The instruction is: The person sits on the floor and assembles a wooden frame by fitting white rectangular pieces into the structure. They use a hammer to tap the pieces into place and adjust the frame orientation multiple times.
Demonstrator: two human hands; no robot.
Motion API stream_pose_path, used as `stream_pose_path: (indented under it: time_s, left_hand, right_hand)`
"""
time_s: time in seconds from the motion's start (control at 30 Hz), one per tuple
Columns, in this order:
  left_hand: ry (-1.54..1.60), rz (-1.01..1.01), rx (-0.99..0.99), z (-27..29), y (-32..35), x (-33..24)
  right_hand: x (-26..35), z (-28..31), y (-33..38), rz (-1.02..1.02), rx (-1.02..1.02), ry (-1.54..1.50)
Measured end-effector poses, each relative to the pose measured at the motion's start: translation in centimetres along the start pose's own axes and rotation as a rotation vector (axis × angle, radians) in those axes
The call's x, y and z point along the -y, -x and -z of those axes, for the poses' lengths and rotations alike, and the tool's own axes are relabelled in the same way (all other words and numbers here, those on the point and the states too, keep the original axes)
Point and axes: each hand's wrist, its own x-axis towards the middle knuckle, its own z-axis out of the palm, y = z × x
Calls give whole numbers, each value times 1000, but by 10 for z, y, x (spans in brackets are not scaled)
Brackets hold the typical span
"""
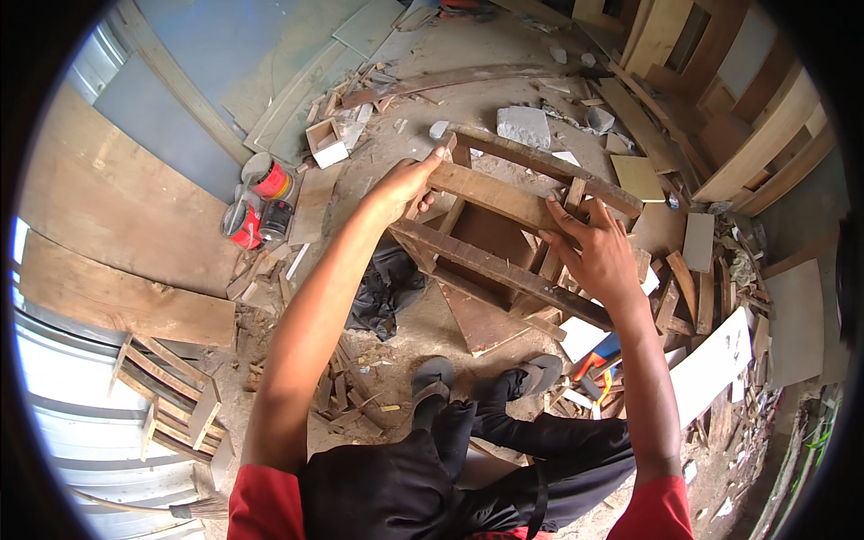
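A plank (495, 191) lies lengthwise across a wooden frame (513, 268) of dark long rails and short crosspieces, in front of me. My left hand (410, 189) is closed around the plank's left end, thumb on top and fingers curled below. Toward the other end, my right hand (589, 241) grips the plank, its fingers over the top and thumb at the near edge. Beneath the frame is a brown wooden board or box (472, 315), partly hidden. A handsaw with an orange handle (589, 364) lies below my right forearm.
Paint cans (270, 184) stand at the left beside large plywood sheets (126, 198). Wood offcuts and a concrete block (524, 128) litter the floor. A black bag (387, 288) lies near my feet. Wooden panels (765, 135) lean at the far right; slatted wood pieces (175, 396) lie left.
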Motion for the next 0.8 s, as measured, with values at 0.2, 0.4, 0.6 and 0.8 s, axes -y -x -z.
stream_pose_path:
  time_s: [0.2,0.4,0.6,0.8]
  left_hand:
    - [111,8,15,8,5,6]
    - [155,-18,43,3,15,-2]
    - [112,-33,0,7,13,5]
    - [166,-3,3,11,7,8]
  right_hand:
    - [-1,-1,0,29,-11,17]
    - [-4,-5,2,-23,-31,-91]
    - [-2,-2,-7,-39,46,-111]
    - [-3,-6,-7,-26,36,-73]
